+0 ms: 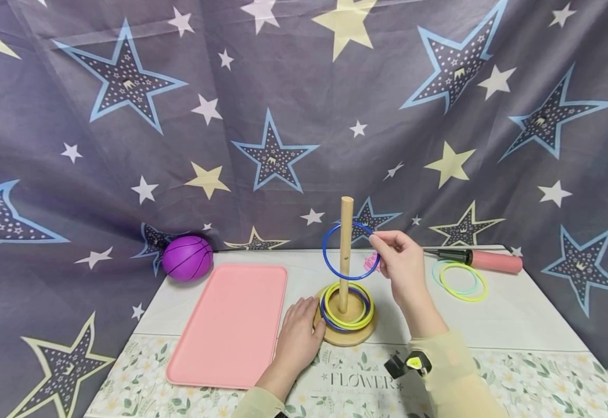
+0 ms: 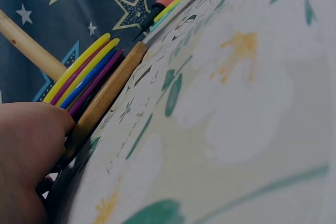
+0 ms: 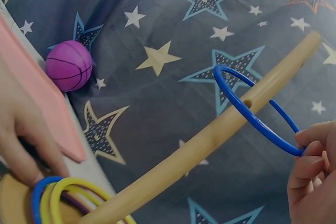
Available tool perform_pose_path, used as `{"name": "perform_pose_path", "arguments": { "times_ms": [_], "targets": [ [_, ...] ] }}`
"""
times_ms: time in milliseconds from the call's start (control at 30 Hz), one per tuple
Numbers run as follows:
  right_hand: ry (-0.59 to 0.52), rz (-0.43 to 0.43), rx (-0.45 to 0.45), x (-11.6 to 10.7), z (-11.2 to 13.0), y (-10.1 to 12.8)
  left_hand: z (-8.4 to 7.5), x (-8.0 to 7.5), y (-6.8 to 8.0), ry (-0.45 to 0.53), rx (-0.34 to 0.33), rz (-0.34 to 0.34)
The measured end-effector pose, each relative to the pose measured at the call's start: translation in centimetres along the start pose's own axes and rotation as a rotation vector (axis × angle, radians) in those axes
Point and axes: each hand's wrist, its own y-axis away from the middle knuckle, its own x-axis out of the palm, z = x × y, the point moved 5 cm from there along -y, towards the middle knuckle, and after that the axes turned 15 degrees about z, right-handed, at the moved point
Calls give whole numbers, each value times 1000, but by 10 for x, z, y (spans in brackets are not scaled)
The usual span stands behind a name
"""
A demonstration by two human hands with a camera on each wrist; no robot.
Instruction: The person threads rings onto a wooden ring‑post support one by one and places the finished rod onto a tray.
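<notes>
The right hand (image 1: 400,262) pinched a blue ring (image 1: 349,252) between thumb and fingertips; the ring encircled the wooden peg (image 1: 345,251) partway down, tilted. The left hand (image 1: 299,334) rested with relaxed fingers against the round wooden base (image 1: 346,335), left of the peg. Yellow, blue and purple rings (image 1: 346,306) lay stacked at the peg's foot. A pink tray (image 1: 230,322) lay left of the base.

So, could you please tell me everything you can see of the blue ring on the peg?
The blue ring is a thin, smooth hoop, plastic by its look, unbroken and round. It encircles the upper part of the upright wooden peg, tilted, well above the rings stacked on the base. The right hand pinches its rim at one side between its fingertips; whether the ring touches the peg cannot be told.
</notes>
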Motion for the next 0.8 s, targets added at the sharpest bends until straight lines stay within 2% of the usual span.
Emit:
{"name": "perform_pose_path", "arguments": {
  "times_ms": [333, 500, 800],
  "targets": [
    [15, -28, 86, -10, -29, 7, 0, 0, -1, 3, -1, 2],
    [27, -14, 105, -12, -42, 11, -1, -1, 0, -1, 13, -10],
    [39, -9, 174, -21, -66, 19, -1, -1, 0, 5, -1, 4]
  ]
}}
